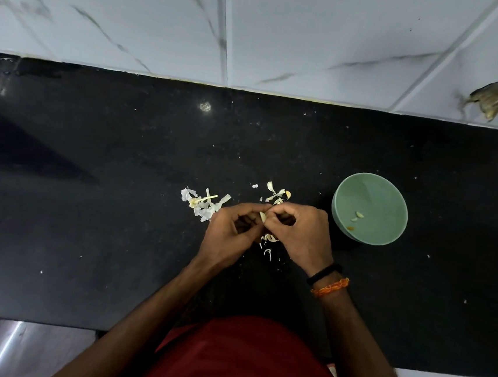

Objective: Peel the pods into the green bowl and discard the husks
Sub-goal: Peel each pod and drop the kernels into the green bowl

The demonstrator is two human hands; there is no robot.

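Head view: both hands' grip pinches one pod [262, 217], husks [202, 203] strewn left, green bowl [392, 202] right.

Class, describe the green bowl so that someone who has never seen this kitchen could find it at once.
Start at the black counter below the white tiled wall. To the right of the right hand stands the green bowl. It is the only dish there, round and pale green, with a few peeled pieces inside, unlike the loose husks on the counter.

Both hands meeting at centre, fingers curling inward

The left hand [231, 229] and right hand [299, 232] are pinching together at their fingertips, forearms converging from below, right wrist wearing bands.
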